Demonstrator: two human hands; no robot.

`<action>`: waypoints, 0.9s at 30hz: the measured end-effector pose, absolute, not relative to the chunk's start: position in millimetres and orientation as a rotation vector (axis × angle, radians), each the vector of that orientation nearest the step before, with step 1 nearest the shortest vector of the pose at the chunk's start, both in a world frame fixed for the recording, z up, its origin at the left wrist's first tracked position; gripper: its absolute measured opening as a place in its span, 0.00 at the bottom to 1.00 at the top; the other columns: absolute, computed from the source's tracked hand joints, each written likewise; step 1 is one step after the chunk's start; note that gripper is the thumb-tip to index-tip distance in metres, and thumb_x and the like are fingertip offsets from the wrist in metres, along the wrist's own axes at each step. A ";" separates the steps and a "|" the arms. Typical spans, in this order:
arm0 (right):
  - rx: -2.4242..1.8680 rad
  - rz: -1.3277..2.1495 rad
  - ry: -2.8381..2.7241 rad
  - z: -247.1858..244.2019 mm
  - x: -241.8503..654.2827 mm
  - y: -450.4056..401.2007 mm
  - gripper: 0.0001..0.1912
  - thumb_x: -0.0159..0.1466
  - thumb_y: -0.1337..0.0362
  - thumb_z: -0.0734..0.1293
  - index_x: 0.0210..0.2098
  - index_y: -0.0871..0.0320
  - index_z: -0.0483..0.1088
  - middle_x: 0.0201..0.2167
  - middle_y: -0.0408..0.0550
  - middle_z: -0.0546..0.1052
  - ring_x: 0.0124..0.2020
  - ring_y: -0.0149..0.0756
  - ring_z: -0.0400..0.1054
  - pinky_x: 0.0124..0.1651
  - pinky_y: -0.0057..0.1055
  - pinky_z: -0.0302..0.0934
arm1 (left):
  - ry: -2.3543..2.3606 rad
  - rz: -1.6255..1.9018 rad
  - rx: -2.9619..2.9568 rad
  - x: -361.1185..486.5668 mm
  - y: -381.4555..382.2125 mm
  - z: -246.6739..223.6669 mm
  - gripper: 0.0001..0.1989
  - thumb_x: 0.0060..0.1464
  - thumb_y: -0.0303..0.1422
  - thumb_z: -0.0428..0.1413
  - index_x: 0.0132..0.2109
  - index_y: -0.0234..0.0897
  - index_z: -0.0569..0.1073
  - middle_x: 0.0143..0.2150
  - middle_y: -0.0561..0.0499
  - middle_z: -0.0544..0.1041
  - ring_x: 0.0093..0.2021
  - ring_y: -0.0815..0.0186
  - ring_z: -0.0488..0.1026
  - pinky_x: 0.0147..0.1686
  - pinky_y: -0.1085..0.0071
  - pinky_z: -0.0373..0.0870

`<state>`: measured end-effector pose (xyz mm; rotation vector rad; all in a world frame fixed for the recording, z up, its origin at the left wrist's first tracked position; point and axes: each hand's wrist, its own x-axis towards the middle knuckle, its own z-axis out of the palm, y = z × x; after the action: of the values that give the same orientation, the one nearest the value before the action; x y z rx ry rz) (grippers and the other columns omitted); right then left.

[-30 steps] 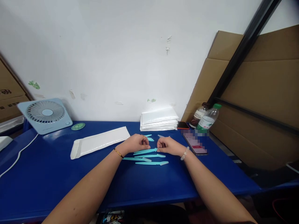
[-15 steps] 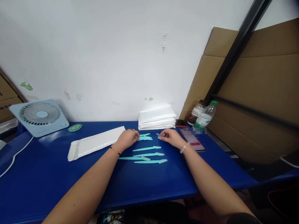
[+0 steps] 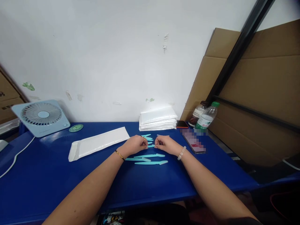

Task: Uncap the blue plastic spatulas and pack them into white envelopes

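Between my two hands is a turquoise eyebrow razor [image 3: 151, 146], low over the table. My left hand [image 3: 136, 146] pinches its handle end, fingers closed. At the razor's head the fingertips of my right hand [image 3: 167, 145] are pinched together. Several more turquoise razors [image 3: 147, 136] lie just beyond my hands, partly hidden by my left fingers. Nearer to me, three razors [image 3: 151, 162] rest on the blue table with their heads toward the right. Small clear-grey pieces [image 3: 159, 135] show behind my right hand, mostly covered by it.
A white padded mailer [image 3: 100, 142] lies left of my hands. More mailers [image 3: 158, 118] are stacked against the wall. On the right are a phone [image 3: 193, 142], another phone [image 3: 182, 124] and two bottles [image 3: 205, 120]. A blue fan [image 3: 43, 118] and green disc [image 3: 76, 128] occupy the left.
Both hands have come nearer to me and closer together, onto the razor that lay uncovered at the front group's far side. The clear-grey pieces are now behind my right hand.
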<state>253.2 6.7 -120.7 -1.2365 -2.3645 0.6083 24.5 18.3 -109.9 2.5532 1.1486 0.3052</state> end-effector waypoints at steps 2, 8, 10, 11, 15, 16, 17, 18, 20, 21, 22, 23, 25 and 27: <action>-1.272 0.611 -2.312 -119.2 258.5 10.1 0.06 0.59 0.63 0.67 0.31 0.59 0.70 0.25 0.43 0.72 0.26 0.29 0.63 0.29 0.25 0.54 | 1.214 0.341 2.578 20.7 22.3 -108.6 0.08 0.53 0.35 0.53 0.33 0.40 0.76 0.30 0.52 0.77 0.30 0.67 0.70 0.27 0.74 0.58; -1.389 0.500 -2.137 -118.0 280.9 21.7 0.09 0.57 0.60 0.69 0.31 0.60 0.71 0.29 0.45 0.73 0.27 0.30 0.64 0.30 0.26 0.56 | 1.445 0.385 2.570 3.1 36.1 -110.3 0.08 0.52 0.33 0.53 0.37 0.40 0.76 0.35 0.51 0.77 0.34 0.64 0.72 0.30 0.72 0.61; -1.307 0.522 -2.205 -116.1 281.8 18.3 0.10 0.57 0.58 0.69 0.31 0.59 0.72 0.32 0.45 0.72 0.30 0.30 0.64 0.32 0.27 0.57 | 1.432 0.412 2.582 1.0 38.0 -113.1 0.11 0.51 0.34 0.54 0.42 0.41 0.75 0.38 0.51 0.77 0.37 0.63 0.72 0.33 0.72 0.62; -1.252 0.582 -2.268 -114.9 280.6 15.4 0.10 0.57 0.57 0.69 0.31 0.59 0.72 0.32 0.45 0.72 0.30 0.30 0.64 0.33 0.26 0.58 | 1.425 0.431 2.583 0.9 38.0 -113.7 0.12 0.51 0.35 0.54 0.44 0.42 0.75 0.38 0.51 0.77 0.38 0.63 0.72 0.33 0.72 0.63; -1.095 0.824 -2.541 -111.7 270.8 3.8 0.13 0.53 0.57 0.73 0.30 0.59 0.72 0.28 0.42 0.70 0.29 0.30 0.63 0.31 0.26 0.58 | 1.362 0.472 2.513 5.0 30.6 -106.8 0.12 0.51 0.37 0.54 0.42 0.40 0.75 0.38 0.51 0.76 0.38 0.63 0.72 0.33 0.73 0.63; -1.094 0.818 -2.572 -111.5 268.1 2.2 0.12 0.52 0.58 0.73 0.30 0.60 0.72 0.28 0.42 0.69 0.29 0.29 0.63 0.31 0.26 0.58 | 1.327 0.471 2.485 6.9 27.2 -103.6 0.11 0.52 0.38 0.54 0.40 0.40 0.75 0.38 0.51 0.77 0.37 0.64 0.72 0.32 0.73 0.63; -1.107 0.791 -2.583 -111.4 265.4 1.1 0.11 0.53 0.60 0.73 0.29 0.60 0.71 0.27 0.41 0.69 0.28 0.29 0.63 0.31 0.26 0.58 | 1.282 0.467 2.458 9.2 23.5 -100.6 0.12 0.53 0.40 0.53 0.39 0.39 0.76 0.37 0.51 0.77 0.35 0.65 0.72 0.32 0.73 0.63; -1.128 0.760 -2.580 -111.3 262.9 0.4 0.09 0.54 0.61 0.72 0.28 0.60 0.70 0.27 0.41 0.68 0.28 0.28 0.62 0.31 0.26 0.57 | 1.229 0.458 2.436 11.8 19.9 -98.0 0.13 0.53 0.41 0.53 0.38 0.39 0.76 0.36 0.51 0.77 0.34 0.66 0.72 0.31 0.74 0.63; -1.183 0.717 -2.532 -111.0 258.5 -0.4 0.07 0.56 0.63 0.70 0.28 0.60 0.69 0.26 0.40 0.68 0.26 0.28 0.61 0.30 0.26 0.56 | 1.118 0.414 2.422 17.5 13.8 -95.2 0.14 0.54 0.43 0.52 0.39 0.39 0.77 0.34 0.52 0.78 0.32 0.67 0.71 0.29 0.74 0.62; -1.211 0.710 -2.491 -110.8 256.7 -0.7 0.07 0.57 0.63 0.70 0.28 0.60 0.69 0.25 0.40 0.69 0.26 0.27 0.61 0.29 0.25 0.55 | 1.080 0.384 2.427 20.2 11.9 -94.9 0.14 0.53 0.42 0.53 0.39 0.40 0.77 0.33 0.52 0.78 0.31 0.67 0.71 0.29 0.75 0.62; -1.232 0.711 -2.447 -110.5 255.4 -0.8 0.07 0.57 0.63 0.69 0.29 0.60 0.69 0.24 0.40 0.69 0.25 0.27 0.61 0.28 0.25 0.54 | 1.064 0.360 2.438 22.7 10.8 -95.1 0.13 0.53 0.41 0.54 0.39 0.40 0.78 0.33 0.52 0.78 0.30 0.67 0.71 0.29 0.75 0.61; -1.245 0.718 -2.403 -110.4 254.6 -0.6 0.07 0.58 0.62 0.69 0.29 0.59 0.69 0.23 0.40 0.69 0.25 0.27 0.61 0.27 0.25 0.54 | 1.066 0.345 2.453 24.6 10.7 -95.6 0.12 0.53 0.39 0.54 0.38 0.40 0.78 0.33 0.52 0.79 0.31 0.67 0.71 0.29 0.75 0.61; -1.241 0.733 -2.339 -111.2 255.2 1.6 0.08 0.59 0.60 0.68 0.29 0.59 0.69 0.23 0.40 0.70 0.25 0.28 0.61 0.27 0.24 0.54 | 1.113 0.353 2.486 25.6 12.8 -96.8 0.11 0.53 0.36 0.53 0.37 0.40 0.79 0.33 0.51 0.79 0.32 0.66 0.72 0.30 0.74 0.62; -1.244 0.714 -2.297 -113.6 259.5 6.9 0.09 0.59 0.60 0.67 0.29 0.60 0.69 0.23 0.41 0.71 0.25 0.28 0.62 0.28 0.24 0.54 | 1.218 0.382 2.517 22.4 17.3 -97.4 0.10 0.53 0.34 0.52 0.35 0.39 0.79 0.35 0.51 0.80 0.33 0.65 0.73 0.32 0.74 0.63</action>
<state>259.5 6.9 -113.6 -1.2444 -2.2969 0.7141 22.4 17.3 -97.4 2.5173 1.2177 0.3822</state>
